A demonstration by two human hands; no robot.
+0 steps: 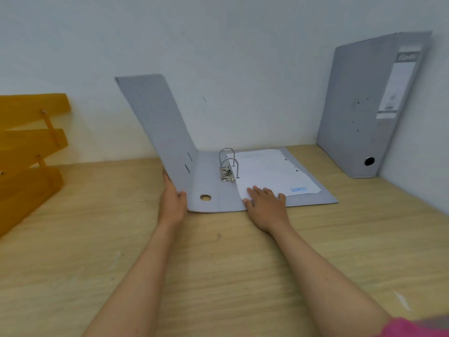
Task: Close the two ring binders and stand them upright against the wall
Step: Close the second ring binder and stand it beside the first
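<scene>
While one grey cardboard ring binder (pixel 369 110) already stood closed and upright in the right corner, leaning against the pale wall (pixel 218 45), a second grey ring binder (pixel 218 190) lay open on the light wood-grain tabletop (pixel 218 263). Its left cover (pixel 155 122) was raised steeply, and the left hand (pixel 172 203) gripped that cover's near edge, thumb on the inside. The right hand (pixel 264 205) lay flat, fingers spread and holding nothing, pressing a white punched sheet of paper (pixel 272 173) onto the lower cover beside the metal arch rings (pixel 228 164).

From here, the falling cover could have caught the right hand's fingers if they were not withdrawn in time. The sheet looked loose rather than threaded on the rings, so it might have slid out or creased as the cover came down or when the binder was stood up.

A translucent orange plastic stacked letter tray (pixel 29 154) sat at the far left. The room was otherwise bare and white-walled.
</scene>
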